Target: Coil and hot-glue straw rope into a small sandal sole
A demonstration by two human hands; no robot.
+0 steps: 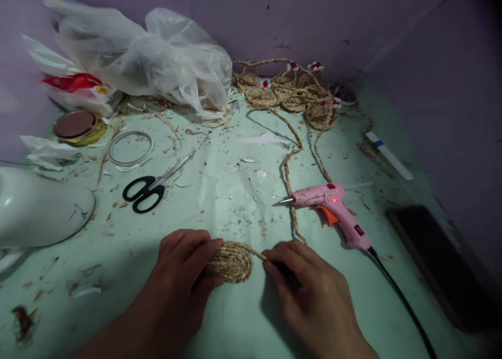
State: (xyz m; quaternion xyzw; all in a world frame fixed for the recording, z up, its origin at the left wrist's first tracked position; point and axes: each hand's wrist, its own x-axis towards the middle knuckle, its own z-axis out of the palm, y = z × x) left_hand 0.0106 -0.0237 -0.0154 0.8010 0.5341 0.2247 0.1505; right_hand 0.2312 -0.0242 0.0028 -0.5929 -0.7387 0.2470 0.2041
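Observation:
A flat coil of braided straw rope lies on the pale green table near me. My left hand grips the coil's left side, fingers curled over it. My right hand pinches the loose rope end at the coil's right edge. From there the rope runs away across the table to a heap of coiled rope pieces with red and white beads at the back.
A pink glue gun with a black cord lies right of centre, its light on. Black scissors, a thin ring and a round tin lie left. Plastic bags sit at the back left. A dark slab is at right.

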